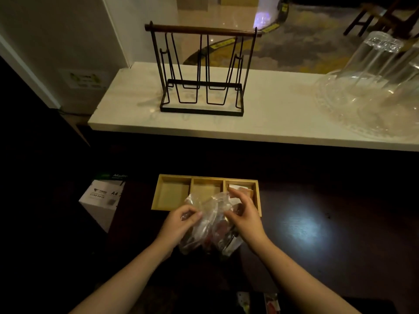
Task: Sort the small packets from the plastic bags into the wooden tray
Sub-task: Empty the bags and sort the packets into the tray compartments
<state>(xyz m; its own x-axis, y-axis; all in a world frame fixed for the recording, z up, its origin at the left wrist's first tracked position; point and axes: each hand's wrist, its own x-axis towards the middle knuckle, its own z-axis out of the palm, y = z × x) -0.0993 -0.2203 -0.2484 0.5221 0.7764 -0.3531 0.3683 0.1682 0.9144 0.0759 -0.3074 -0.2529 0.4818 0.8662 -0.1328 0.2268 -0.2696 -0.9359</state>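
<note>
Gripping the plastic bags [209, 225], both hands' fingers [192, 215] pinch film before the wooden tray [174, 193]; wire rack [201, 73] behind.

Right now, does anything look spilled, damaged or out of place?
Nothing stands out. Both hands, left hand and right hand, hold the plastic bags before the wooden tray; nothing is spilled.
</note>
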